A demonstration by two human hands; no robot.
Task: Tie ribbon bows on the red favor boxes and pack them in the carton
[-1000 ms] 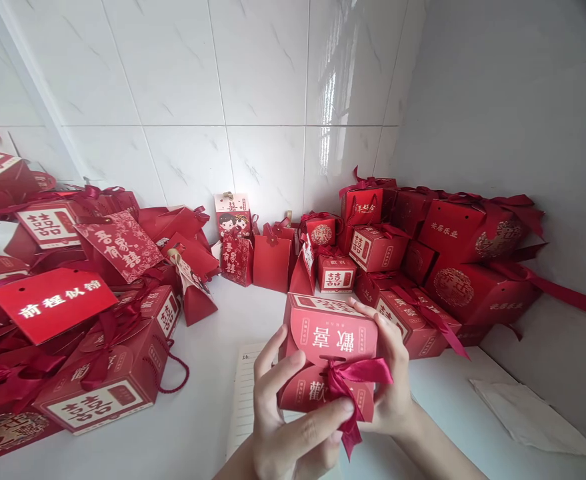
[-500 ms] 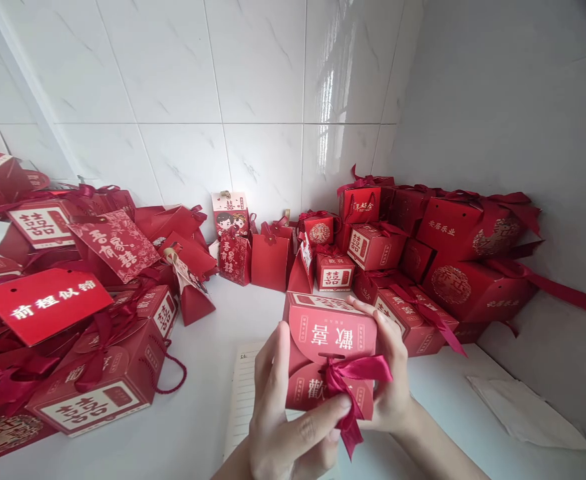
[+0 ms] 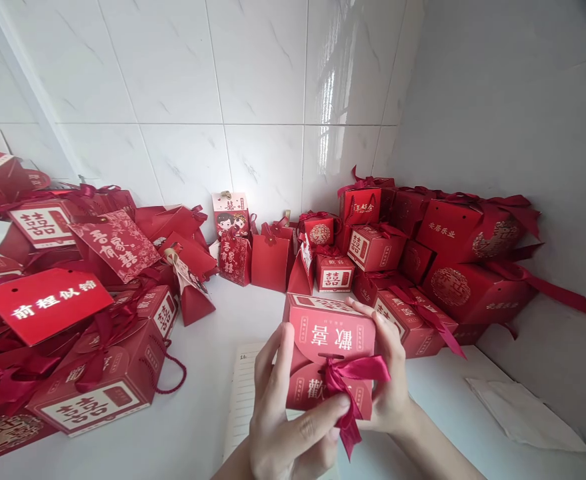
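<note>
Between my two hands is a red gift box (image 3: 330, 333) with gold-white lettering, its flaps folded over each other. A dark pink ribbon bow (image 3: 345, 387) sits on its near part, with loose ends trailing down. My left hand (image 3: 293, 420) grips the box from the left and below, its thumb pressing on the ribbon near the knot. On the other side my right hand (image 3: 387, 373) wraps round the box's right edge, fingertips at the far corner. A lined notepad (image 3: 240, 393) lies underneath, partly covered by my left hand and the box.
Red gift boxes with ribbons are heaped on the left (image 3: 97, 380) and stacked on the right (image 3: 477, 287). Several small red bags (image 3: 273, 257) stand along the tiled wall (image 3: 183, 153). A white paper sheet (image 3: 523, 413) lies at the right on the white table (image 3: 183, 413).
Almost nothing differs. Both hands hold the box in the same grip, and the surrounding boxes stay where they were.
</note>
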